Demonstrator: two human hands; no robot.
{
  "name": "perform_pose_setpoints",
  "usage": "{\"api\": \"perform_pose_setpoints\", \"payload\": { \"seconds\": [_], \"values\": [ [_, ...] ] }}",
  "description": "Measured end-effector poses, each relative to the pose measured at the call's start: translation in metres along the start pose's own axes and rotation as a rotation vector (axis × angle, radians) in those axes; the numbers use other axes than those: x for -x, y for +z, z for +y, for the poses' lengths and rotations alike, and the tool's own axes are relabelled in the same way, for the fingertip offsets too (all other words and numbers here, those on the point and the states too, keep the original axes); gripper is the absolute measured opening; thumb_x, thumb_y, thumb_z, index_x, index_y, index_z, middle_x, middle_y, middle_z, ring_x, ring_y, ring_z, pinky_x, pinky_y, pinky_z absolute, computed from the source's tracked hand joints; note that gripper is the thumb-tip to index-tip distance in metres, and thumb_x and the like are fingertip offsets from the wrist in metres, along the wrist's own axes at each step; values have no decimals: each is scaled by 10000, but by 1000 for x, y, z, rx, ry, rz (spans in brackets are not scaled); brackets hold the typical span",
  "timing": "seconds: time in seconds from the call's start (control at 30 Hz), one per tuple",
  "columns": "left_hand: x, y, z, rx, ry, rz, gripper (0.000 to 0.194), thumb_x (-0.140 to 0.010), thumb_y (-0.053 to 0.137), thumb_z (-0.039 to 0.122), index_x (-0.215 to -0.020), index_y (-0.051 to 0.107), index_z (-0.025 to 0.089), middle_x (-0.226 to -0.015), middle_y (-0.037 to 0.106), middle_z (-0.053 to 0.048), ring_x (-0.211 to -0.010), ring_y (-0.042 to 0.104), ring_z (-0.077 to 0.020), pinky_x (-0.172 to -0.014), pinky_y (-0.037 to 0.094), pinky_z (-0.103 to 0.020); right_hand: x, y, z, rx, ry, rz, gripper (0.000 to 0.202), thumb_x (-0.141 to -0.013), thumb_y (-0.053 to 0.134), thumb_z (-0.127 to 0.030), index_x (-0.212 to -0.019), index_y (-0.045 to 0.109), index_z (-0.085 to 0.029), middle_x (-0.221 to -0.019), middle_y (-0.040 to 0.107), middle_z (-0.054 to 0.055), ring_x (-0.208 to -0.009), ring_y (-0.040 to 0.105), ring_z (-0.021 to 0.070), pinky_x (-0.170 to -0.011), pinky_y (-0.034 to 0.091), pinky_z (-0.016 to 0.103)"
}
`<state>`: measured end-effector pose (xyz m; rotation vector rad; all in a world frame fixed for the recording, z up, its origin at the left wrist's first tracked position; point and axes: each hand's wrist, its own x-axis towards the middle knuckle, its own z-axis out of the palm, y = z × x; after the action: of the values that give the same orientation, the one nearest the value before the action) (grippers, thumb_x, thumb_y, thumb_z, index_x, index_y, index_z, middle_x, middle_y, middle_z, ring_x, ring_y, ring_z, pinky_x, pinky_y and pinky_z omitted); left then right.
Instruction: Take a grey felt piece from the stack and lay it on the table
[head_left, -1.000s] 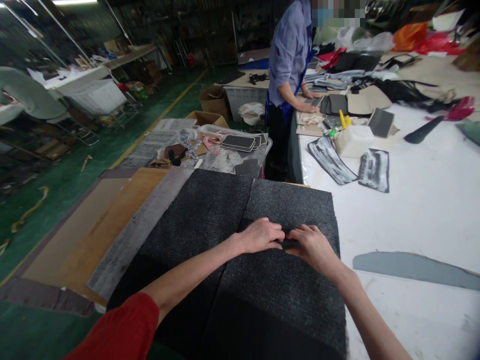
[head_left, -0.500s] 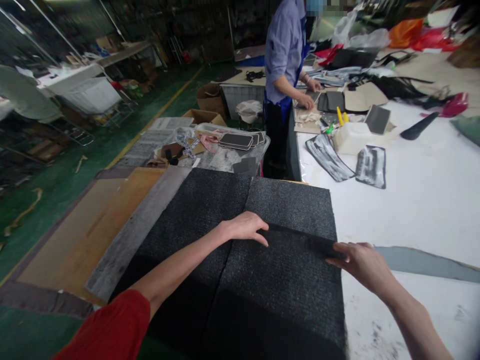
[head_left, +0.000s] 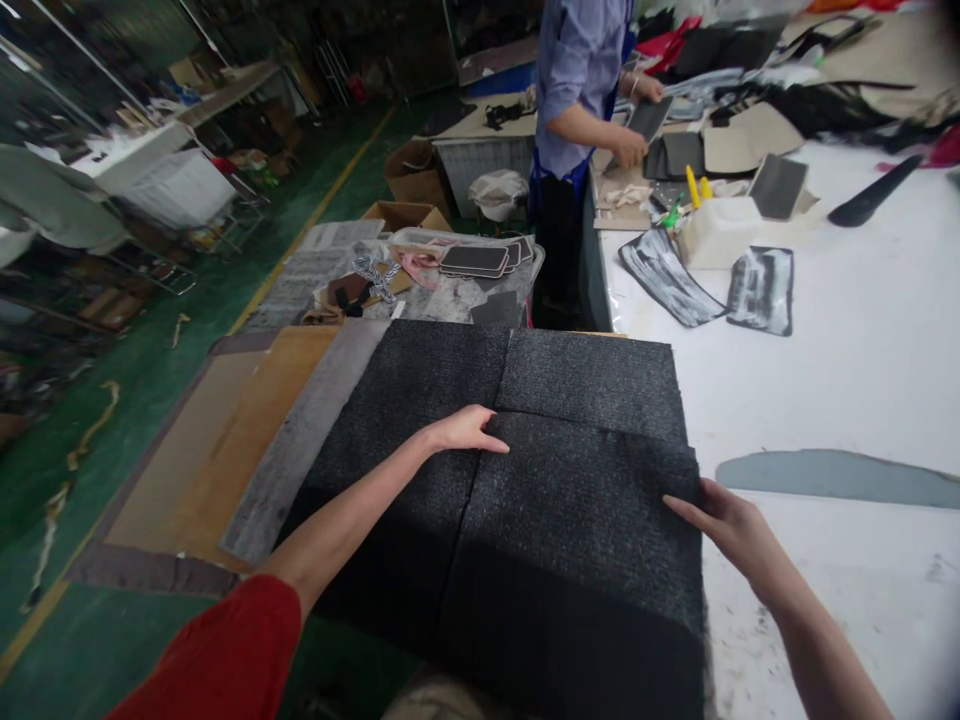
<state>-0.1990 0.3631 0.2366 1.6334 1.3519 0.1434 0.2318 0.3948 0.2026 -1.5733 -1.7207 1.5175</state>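
A stack of dark grey carpet sheets (head_left: 585, 380) lies at the left edge of a white table (head_left: 847, 380). The top sheet (head_left: 577, 530) is nearest me. My left hand (head_left: 461, 430) grips its far left corner. My right hand (head_left: 724, 522) holds its right edge, fingers curled under the sheet. Another dark carpet stack (head_left: 405, 440) adjoins on the left.
A grey curved offcut (head_left: 840, 476) lies right of the stack. Further along the table a person (head_left: 581, 90) in a blue shirt handles a dark panel (head_left: 646, 118). Glue-smeared pieces (head_left: 761, 288), a white tub (head_left: 724, 230), and a cluttered bin (head_left: 457, 275) sit beyond. Brown boards (head_left: 217, 440) lie left.
My hands started together at the middle of the sheet's far edge and have moved apart to its left corner and right edge. The top sheet has slid toward me. The other person lifted a panel.
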Motion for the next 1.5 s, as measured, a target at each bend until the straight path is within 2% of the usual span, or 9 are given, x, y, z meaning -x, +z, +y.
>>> {"api": "perform_pose_setpoints", "payload": {
  "seconds": [0.2,0.37,0.57,0.73,0.83,1.03,1.17,1.3,1.5],
  "values": [
    [8,2,7,-116,-46,29,371,-799,682,479,-816,652,110,-728,634,-10,-639,580,-146,-557,377,-222,15,9,20,-68,83,-5,529,-663,744,-606,-1004,664,-211,-1051,704,83,-949,654,324,-807,571,420],
    [15,0,24,-297,-14,49,299,-791,720,443,-862,678,156,-752,651,-14,-679,608,-166,-598,365,-237,27,17,24,-87,143,29,575,-648,744,-617,-1078,664,-244,-1140,681,60,-1036,635,331,-875,563,415],
    [26,5,35,-455,34,43,265,-841,681,420,-888,688,159,-796,674,-47,-770,650,-213,-644,395,-261,49,27,15,-169,278,61,655,-564,786,-599,-1085,666,-220,-1144,680,50,-1099,608,342,-892,566,390],
    [34,14,44,-511,72,55,290,-876,644,421,-946,671,141,-893,672,-71,-889,643,-224,-759,429,-287,59,33,-5,-244,382,83,748,-461,811,-608,-1070,659,-202,-1143,677,74,-1158,568,363,-1035,462,452],
    [36,18,46,-506,103,63,278,-896,625,396,-979,660,133,-953,661,-80,-964,618,-225,-790,415,-283,63,35,-14,-219,396,86,765,-434,808,-614,-1064,656,-207,-1132,680,82,-1151,571,374,-1070,418,482],
    [40,14,42,-437,114,41,300,-919,578,450,-850,650,168,-725,625,-1,-676,598,-149,-600,332,-237,67,37,-9,-139,381,138,713,-445,774,-659,-995,674,-216,-1070,697,110,-1130,575,409,-1038,438,513],
    [41,15,37,-402,80,71,320,-881,628,458,-770,618,159,-696,594,-4,-667,583,-158,-583,302,-243,67,37,2,-112,346,134,705,-496,757,-669,-1036,672,-223,-1080,696,105,-1096,597,406,-1036,423,538],
    [45,27,32,-316,3,138,291,-884,625,442,-851,618,153,-803,635,-27,-715,605,-170,-598,336,-238,70,40,10,-165,357,145,707,-507,771,-651,-1066,662,-233,-1106,690,94,-1113,594,379,-1040,429,497],
    [49,55,21,-167,-157,229,383,-803,697,489,-942,638,137,-880,680,-66,-751,643,-216,-606,402,-248,83,44,20,-151,384,150,730,-498,764,-659,-1065,657,-214,-1052,709,71,-1062,626,348,-973,506,413]
  ]
}}
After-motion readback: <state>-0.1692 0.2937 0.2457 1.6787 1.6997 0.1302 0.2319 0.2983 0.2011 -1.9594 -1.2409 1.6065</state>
